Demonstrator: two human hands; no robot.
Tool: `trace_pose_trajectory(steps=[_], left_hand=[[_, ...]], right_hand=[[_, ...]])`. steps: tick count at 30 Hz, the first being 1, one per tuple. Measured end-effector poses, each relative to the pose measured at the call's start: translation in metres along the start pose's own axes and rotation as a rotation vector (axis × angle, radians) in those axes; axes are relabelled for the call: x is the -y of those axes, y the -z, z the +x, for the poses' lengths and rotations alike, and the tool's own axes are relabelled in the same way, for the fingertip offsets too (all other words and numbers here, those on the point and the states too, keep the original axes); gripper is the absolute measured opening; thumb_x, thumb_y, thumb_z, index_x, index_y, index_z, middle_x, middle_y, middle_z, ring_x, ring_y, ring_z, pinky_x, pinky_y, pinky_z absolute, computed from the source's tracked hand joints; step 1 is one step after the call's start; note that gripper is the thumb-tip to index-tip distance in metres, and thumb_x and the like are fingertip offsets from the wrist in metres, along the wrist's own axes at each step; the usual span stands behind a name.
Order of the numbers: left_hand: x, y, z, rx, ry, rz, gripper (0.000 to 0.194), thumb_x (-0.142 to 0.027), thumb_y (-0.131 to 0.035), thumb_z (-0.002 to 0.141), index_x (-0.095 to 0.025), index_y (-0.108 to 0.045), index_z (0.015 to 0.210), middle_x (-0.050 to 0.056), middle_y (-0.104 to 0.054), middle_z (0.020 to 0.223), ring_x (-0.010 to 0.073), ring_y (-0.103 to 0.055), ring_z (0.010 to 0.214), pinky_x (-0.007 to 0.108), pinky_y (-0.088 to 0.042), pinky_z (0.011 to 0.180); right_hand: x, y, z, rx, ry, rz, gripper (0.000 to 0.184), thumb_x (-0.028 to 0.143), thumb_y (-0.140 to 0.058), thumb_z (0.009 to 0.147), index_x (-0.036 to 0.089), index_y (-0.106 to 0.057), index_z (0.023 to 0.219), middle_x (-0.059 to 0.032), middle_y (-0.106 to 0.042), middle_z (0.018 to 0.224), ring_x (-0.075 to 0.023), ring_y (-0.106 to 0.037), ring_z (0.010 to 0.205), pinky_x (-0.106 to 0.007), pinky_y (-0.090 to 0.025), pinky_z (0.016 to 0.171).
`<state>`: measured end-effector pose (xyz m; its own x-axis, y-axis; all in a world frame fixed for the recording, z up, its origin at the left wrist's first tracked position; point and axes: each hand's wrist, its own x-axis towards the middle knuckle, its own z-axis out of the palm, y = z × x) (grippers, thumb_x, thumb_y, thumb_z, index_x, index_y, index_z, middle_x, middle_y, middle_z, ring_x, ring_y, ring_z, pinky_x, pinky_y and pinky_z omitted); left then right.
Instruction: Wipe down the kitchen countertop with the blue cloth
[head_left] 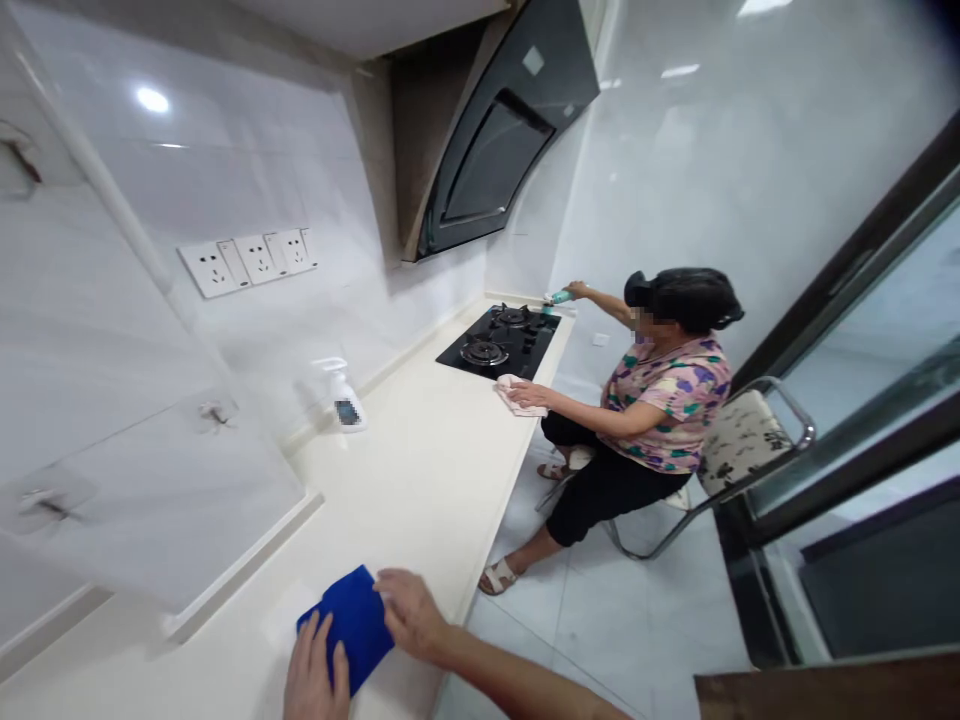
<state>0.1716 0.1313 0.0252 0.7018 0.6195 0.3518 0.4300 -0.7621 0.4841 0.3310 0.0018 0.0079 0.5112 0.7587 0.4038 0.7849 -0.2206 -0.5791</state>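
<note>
Ahead of the left hand (pixel 315 680) and right hand (pixel 409 615), the counter (pixel 420 510) offers a long pass toward the hob (pixel 495 345). The spray bottle (pixel 347 402) stands near the wall, off that line. Wall cabinets (pixel 150 400) overhang the left side. At the far end, the seated person's forearm (pixel 577 420) and pink cloth (pixel 511 397) block the way.
</note>
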Motion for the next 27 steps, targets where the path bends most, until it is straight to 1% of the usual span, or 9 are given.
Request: trace_pose_trajectory(steps=[2,3,5,7,10,14,18,21,27], left_hand=[[-0.020,-0.015,0.022,0.018,-0.057,0.100,0.061,-0.043,-0.030,0.094,-0.005,-0.053,0.136,0.020,-0.046,0.151,0.0332,-0.029,0.147,0.054,-0.031,0.120],[-0.028,-0.023,0.027,0.061,-0.066,0.139,0.061,-0.042,-0.030,0.095,-0.004,-0.051,0.137,0.021,-0.044,0.152,0.0341,-0.028,0.147,0.055,-0.029,0.120],[-0.039,-0.036,0.027,0.143,-0.017,0.203,0.059,-0.040,-0.030,0.095,-0.005,-0.048,0.140,0.021,-0.042,0.153,0.0364,-0.030,0.146,0.059,-0.028,0.119],[-0.043,-0.044,0.021,0.165,0.012,0.252,0.059,-0.039,-0.031,0.096,-0.009,-0.043,0.145,0.019,-0.038,0.156,0.0372,-0.026,0.147,0.061,-0.023,0.120],[-0.043,-0.047,0.012,0.158,0.004,0.281,0.061,-0.042,-0.034,0.096,-0.014,-0.036,0.149,0.016,-0.030,0.160,0.0372,-0.017,0.150,0.061,-0.016,0.122],[-0.038,-0.041,0.013,0.186,0.002,0.262,0.063,-0.046,-0.034,0.096,-0.016,-0.033,0.150,0.015,-0.029,0.161,0.0364,-0.017,0.150,0.061,-0.017,0.122],[-0.019,-0.029,0.013,0.188,0.035,0.273,0.062,-0.047,-0.035,0.095,-0.018,-0.035,0.150,0.014,-0.032,0.160,0.0350,-0.019,0.150,0.061,-0.019,0.121],[0.006,-0.008,0.001,0.171,0.120,0.333,0.062,-0.048,-0.035,0.095,-0.019,-0.035,0.150,0.012,-0.035,0.159,0.0334,-0.021,0.150,0.060,-0.020,0.121],[0.050,0.050,-0.063,0.057,0.339,0.467,0.064,-0.049,-0.030,0.095,-0.019,-0.034,0.151,0.011,-0.037,0.158,0.0303,-0.023,0.150,0.055,-0.022,0.121]], right_hand=[[-0.033,0.022,0.000,-0.042,-0.097,-0.147,0.046,0.014,-0.050,0.079,0.023,-0.061,0.123,-0.0087,-0.064,0.130,-0.0200,-0.057,0.120,-0.038,-0.048,0.102],[-0.048,0.033,-0.001,-0.045,-0.124,-0.175,0.046,0.012,-0.050,0.077,0.020,-0.062,0.121,-0.0113,-0.063,0.129,-0.0218,-0.057,0.121,-0.040,-0.048,0.102],[-0.073,0.050,-0.006,-0.033,-0.132,-0.179,0.048,0.009,-0.046,0.078,0.016,-0.062,0.122,-0.0144,-0.061,0.131,-0.0239,-0.055,0.123,-0.043,-0.047,0.104],[-0.088,0.058,-0.012,0.004,-0.097,-0.160,0.049,0.009,-0.044,0.080,0.017,-0.060,0.126,-0.0119,-0.060,0.134,-0.0217,-0.052,0.126,-0.041,-0.044,0.107],[-0.094,0.061,-0.018,0.032,-0.083,-0.138,0.052,0.009,-0.042,0.081,0.017,-0.056,0.131,-0.0111,-0.056,0.137,-0.0216,-0.049,0.128,-0.041,-0.041,0.110],[-0.088,0.058,-0.020,0.043,-0.119,-0.173,0.050,0.010,-0.044,0.082,0.018,-0.057,0.130,-0.0107,-0.056,0.137,-0.0230,-0.050,0.125,-0.042,-0.042,0.107],[-0.091,0.055,-0.022,0.033,-0.105,-0.216,0.049,0.010,-0.043,0.083,0.019,-0.057,0.129,-0.0095,-0.057,0.136,-0.0217,-0.051,0.124,-0.040,-0.043,0.106],[-0.096,0.050,-0.026,-0.027,-0.052,-0.235,0.050,0.009,-0.044,0.083,0.019,-0.057,0.131,-0.0102,-0.058,0.135,-0.0220,-0.052,0.124,-0.041,-0.046,0.105],[-0.103,0.042,-0.032,-0.122,0.023,-0.214,0.050,0.009,-0.043,0.084,0.019,-0.054,0.133,-0.0108,-0.059,0.134,-0.0231,-0.053,0.125,-0.043,-0.049,0.103]])
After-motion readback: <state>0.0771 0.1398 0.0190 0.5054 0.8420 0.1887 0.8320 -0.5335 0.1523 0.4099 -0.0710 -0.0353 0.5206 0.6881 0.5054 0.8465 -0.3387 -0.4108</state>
